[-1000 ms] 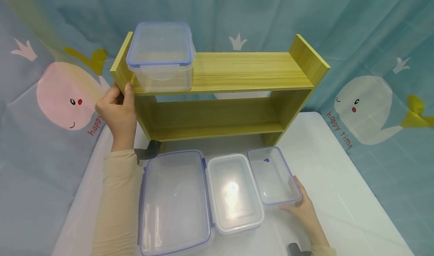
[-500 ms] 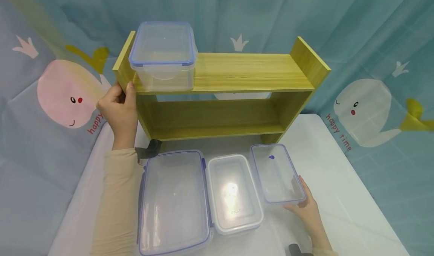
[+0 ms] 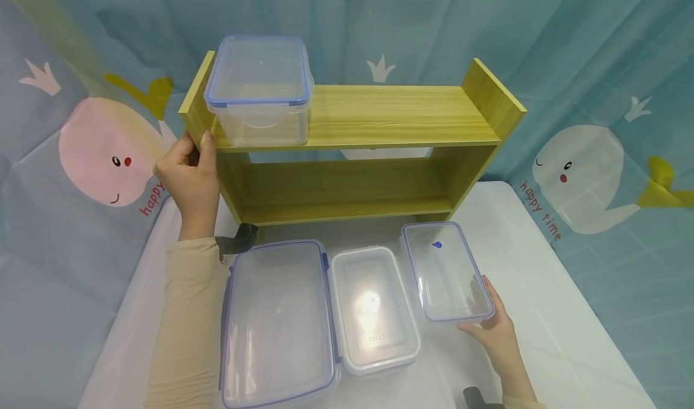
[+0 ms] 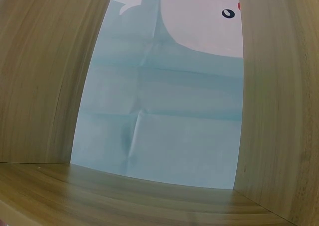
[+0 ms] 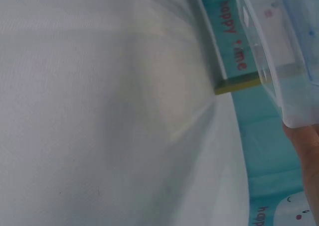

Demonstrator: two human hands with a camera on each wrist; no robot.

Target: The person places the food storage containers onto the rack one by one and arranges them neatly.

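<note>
My left hand grips the left side panel of the wooden shelf, just below the upper board; some fingertips are hidden behind the panel. A clear food container with a blue-edged lid and a small blue valve is in my right hand. The thumb and fingers hold its near right corner. In the right wrist view, the container hangs above the white table, and part of the right hand shows beneath its corner. The left wrist view shows shelf boards, not the hand.
A deep square container stands on the shelf's top left. On the table, a large blue-edged container and a white-rimmed container lie side by side before the shelf. A printed curtain surrounds the table.
My right hand has moved the clear container rightward and a little toward the shelf, away from the white-rimmed one. My left hand has kept its grip on the side panel.
</note>
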